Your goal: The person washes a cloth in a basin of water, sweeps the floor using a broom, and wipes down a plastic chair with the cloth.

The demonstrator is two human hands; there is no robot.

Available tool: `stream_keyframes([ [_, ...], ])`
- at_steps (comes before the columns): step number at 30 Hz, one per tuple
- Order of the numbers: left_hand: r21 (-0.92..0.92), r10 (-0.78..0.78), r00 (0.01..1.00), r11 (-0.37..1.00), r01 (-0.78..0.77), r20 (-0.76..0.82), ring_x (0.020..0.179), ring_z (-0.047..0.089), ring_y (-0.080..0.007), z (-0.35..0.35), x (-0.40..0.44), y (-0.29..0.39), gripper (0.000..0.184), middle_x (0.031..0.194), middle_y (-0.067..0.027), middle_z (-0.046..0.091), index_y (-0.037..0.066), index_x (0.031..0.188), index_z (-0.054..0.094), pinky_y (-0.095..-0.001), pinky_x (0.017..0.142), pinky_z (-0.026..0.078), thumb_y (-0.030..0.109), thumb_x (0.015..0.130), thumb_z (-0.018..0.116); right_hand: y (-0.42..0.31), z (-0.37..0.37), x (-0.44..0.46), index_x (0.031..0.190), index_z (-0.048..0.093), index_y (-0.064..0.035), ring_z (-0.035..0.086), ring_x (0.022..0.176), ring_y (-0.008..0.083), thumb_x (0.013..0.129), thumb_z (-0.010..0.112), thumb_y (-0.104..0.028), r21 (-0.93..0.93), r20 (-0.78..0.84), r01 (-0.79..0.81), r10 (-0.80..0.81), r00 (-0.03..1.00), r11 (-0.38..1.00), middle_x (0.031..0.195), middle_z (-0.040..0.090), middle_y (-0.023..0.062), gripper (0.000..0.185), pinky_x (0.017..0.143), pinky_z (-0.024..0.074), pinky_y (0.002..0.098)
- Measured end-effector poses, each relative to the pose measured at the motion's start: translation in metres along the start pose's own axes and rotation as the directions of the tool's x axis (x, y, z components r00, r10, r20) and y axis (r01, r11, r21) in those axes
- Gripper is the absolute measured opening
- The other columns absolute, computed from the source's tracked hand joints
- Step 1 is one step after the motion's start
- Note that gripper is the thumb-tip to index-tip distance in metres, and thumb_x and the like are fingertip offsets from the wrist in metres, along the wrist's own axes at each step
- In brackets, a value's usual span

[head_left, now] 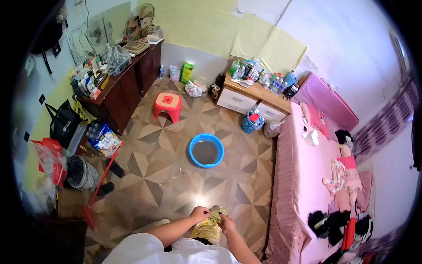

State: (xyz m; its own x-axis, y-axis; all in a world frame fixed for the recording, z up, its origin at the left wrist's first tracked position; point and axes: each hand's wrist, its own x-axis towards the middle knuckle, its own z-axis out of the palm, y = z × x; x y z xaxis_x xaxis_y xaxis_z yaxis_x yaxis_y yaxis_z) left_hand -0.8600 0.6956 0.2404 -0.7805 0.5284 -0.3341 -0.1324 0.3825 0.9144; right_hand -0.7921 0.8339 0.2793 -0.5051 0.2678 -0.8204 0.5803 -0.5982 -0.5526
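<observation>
Cloth, yellowish, apparently one piece: bunched, between our hands, on the near side of the blue basin. Left hand: fingers curled nearly closed on its left edge. Right hand: fingers pinched on its right edge. Basin contents: dark, seemingly murky water. Progress, as we judge it: cloth taken up, setting down not yet done; wetness, we cannot tell. Red stool: beyond the basin, leftward, unused.
</observation>
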Motion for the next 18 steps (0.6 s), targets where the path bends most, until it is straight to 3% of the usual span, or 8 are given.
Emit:
stream_keyframes([
  [3, -0.062, -0.019, 0.997, 0.998, 0.014, -0.080, 0.053, 0.053, -0.0144, 0.024, 0.051, 0.013, 0.016, 0.061, -0.0082, 0.057, 0.003, 0.071, 0.058, -0.0257, 0.052, 0.042, 0.016, 0.062, 0.055, -0.047, -0.021, 0.053, 0.080, 0.047, -0.0103, 0.047, 0.068, 0.0147, 0.069, 0.053, -0.011, -0.082, 0.010, 0.003, -0.003, 1.000, 0.997, 0.077, 0.049, 0.0019, 0.013, 0.061, 0.0407, 0.0282],
  [5, -0.158, -0.171, 0.975, 0.976, 0.149, -0.141, 0.050, 0.053, -0.0145, 0.032, 0.080, 0.031, 0.016, 0.060, -0.0081, 0.056, 0.003, 0.071, 0.058, -0.0258, 0.049, 0.042, 0.016, 0.062, 0.054, -0.080, -0.029, 0.082, 0.079, 0.048, -0.0105, 0.048, 0.067, 0.0134, 0.069, 0.052, -0.010, -0.140, 0.023, 0.000, 0.004, 1.000, 0.990, 0.076, 0.050, 0.0011, 0.011, 0.059, 0.0401, 0.0262],
  [8, -0.202, -0.176, 0.948, 0.972, 0.123, -0.265, 0.049, 0.053, -0.0156, 0.050, 0.133, 0.034, 0.016, 0.061, -0.0092, 0.056, 0.002, 0.072, 0.058, -0.0260, 0.049, 0.042, 0.015, 0.063, 0.053, -0.145, -0.019, 0.120, 0.078, 0.050, -0.0103, 0.048, 0.066, 0.0116, 0.070, 0.050, -0.011, -0.287, 0.104, 0.018, 0.012, 0.995, 0.958, 0.073, 0.051, 0.0002, 0.008, 0.060, 0.0397, 0.0256],
  [10, -0.179, -0.136, 0.899, 0.982, 0.066, -0.416, 0.055, 0.055, -0.0179, 0.056, 0.160, 0.038, 0.016, 0.064, -0.0118, 0.056, 0.001, 0.073, 0.057, -0.0267, 0.052, 0.042, 0.013, 0.063, 0.053, -0.181, -0.012, 0.140, 0.094, 0.042, -0.0005, 0.050, 0.066, 0.0155, 0.068, 0.053, -0.009, -0.354, 0.251, 0.061, 0.032, 0.968, 0.933, 0.076, 0.051, 0.0052, 0.029, 0.058, 0.0420, 0.0255],
  [11, -0.203, -0.167, 0.882, 0.976, 0.083, -0.442, 0.055, 0.055, -0.0179, 0.054, 0.171, 0.041, 0.016, 0.064, -0.0118, 0.056, 0.001, 0.073, 0.057, -0.0267, 0.052, 0.042, 0.013, 0.063, 0.053, -0.192, -0.009, 0.153, 0.094, 0.042, -0.0005, 0.050, 0.066, 0.0155, 0.068, 0.053, -0.009, -0.389, 0.262, 0.047, 0.062, 0.963, 0.920, 0.076, 0.051, 0.0052, 0.029, 0.058, 0.0420, 0.0255],
  [13, -0.227, -0.182, 0.856, 0.971, 0.078, -0.485, 0.059, 0.055, -0.0188, 0.038, 0.185, 0.062, 0.017, 0.065, -0.0131, 0.056, 0.001, 0.074, 0.057, -0.0268, 0.054, 0.042, 0.013, 0.063, 0.053, -0.213, 0.005, 0.178, 0.077, 0.050, -0.0103, 0.048, 0.064, 0.0095, 0.071, 0.049, -0.012, -0.529, 0.207, 0.038, 0.085, 0.975, 0.848, 0.070, 0.051, -0.0011, 0.006, 0.058, 0.0402, 0.0247],
  [17, -0.287, -0.250, 0.783, 0.953, 0.095, -0.570, 0.058, 0.055, -0.0200, 0.018, 0.227, 0.054, 0.016, 0.064, -0.0123, 0.056, 0.001, 0.074, 0.057, -0.0272, 0.054, 0.042, 0.013, 0.064, 0.054, -0.247, 0.043, 0.207, 0.074, 0.050, -0.0097, 0.047, 0.062, 0.0088, 0.073, 0.047, -0.011, -0.567, 0.319, 0.054, 0.158, 0.935, 0.822, 0.069, 0.050, -0.0012, 0.004, 0.055, 0.0402, 0.0236],
  [18, -0.413, -0.361, 0.785, 0.899, 0.148, -0.503, 0.061, 0.054, -0.0208, 0.012, 0.237, 0.054, 0.017, 0.067, -0.0128, 0.056, 0.001, 0.076, 0.056, -0.0288, 0.056, 0.042, 0.013, 0.065, 0.054, -0.250, 0.049, 0.220, 0.074, 0.050, -0.0097, 0.047, 0.062, 0.0088, 0.073, 0.047, -0.011, -0.586, 0.316, 0.050, 0.171, 0.933, 0.809, 0.069, 0.050, -0.0012, 0.004, 0.055, 0.0402, 0.0236],
])
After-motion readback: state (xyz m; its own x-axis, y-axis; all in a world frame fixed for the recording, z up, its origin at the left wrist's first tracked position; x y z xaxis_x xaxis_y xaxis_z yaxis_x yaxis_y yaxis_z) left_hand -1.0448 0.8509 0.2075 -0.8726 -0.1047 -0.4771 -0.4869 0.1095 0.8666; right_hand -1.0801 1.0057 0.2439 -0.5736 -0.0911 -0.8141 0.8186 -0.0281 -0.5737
